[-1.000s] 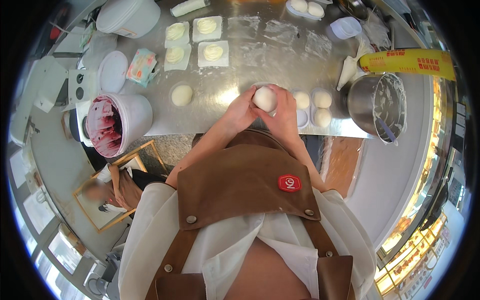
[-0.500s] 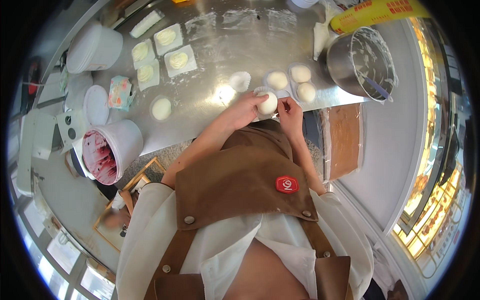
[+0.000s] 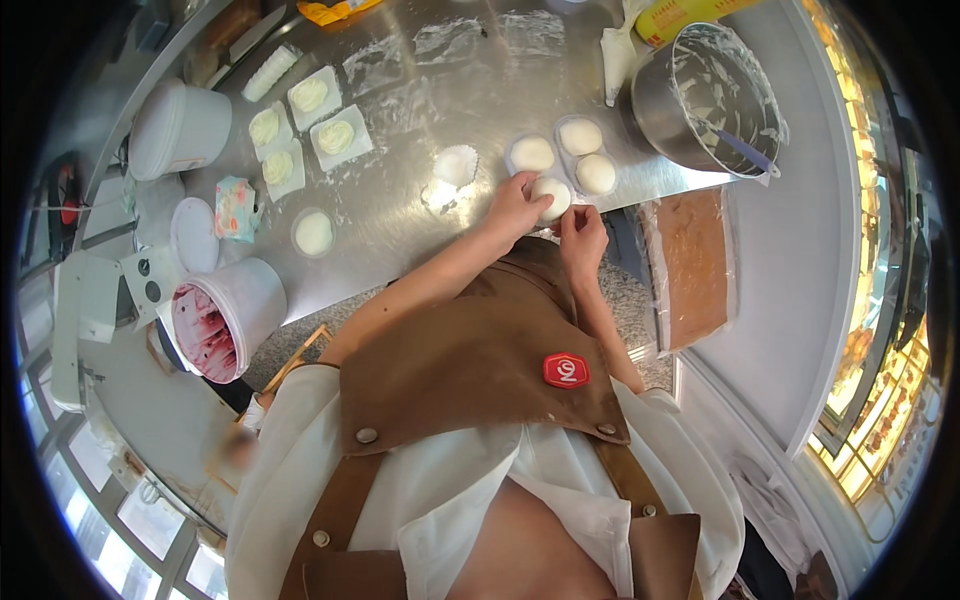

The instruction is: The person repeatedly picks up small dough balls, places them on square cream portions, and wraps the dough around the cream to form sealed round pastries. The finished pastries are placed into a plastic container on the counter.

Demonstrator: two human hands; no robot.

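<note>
My left hand (image 3: 516,208) has its thumb and fingers closed round a smooth white mochi-like ball (image 3: 551,199) at the table's near edge. Just to the right, my right hand (image 3: 582,240) has its fingertips pinched together close to that ball. What they hold, if anything, is hidden. A clear plastic tray (image 3: 561,158) beyond my hands carries more white balls, one at its left (image 3: 532,154) and two at its right (image 3: 580,138). A white fluted paper cup (image 3: 456,165) lies to the left, and a single white ball (image 3: 313,233) sits farther left in a round clear holder.
Cream-topped white squares (image 3: 341,137) lie at the far left of the steel table (image 3: 410,190). A steel mixing bowl (image 3: 705,110) with a spatula stands at the right, beside a piping bag (image 3: 617,60). A red-smeared tub (image 3: 240,310) stands at the near left.
My hands have brought the ball rightward, close against the plastic tray with the other balls. The whole view has shifted slightly.
</note>
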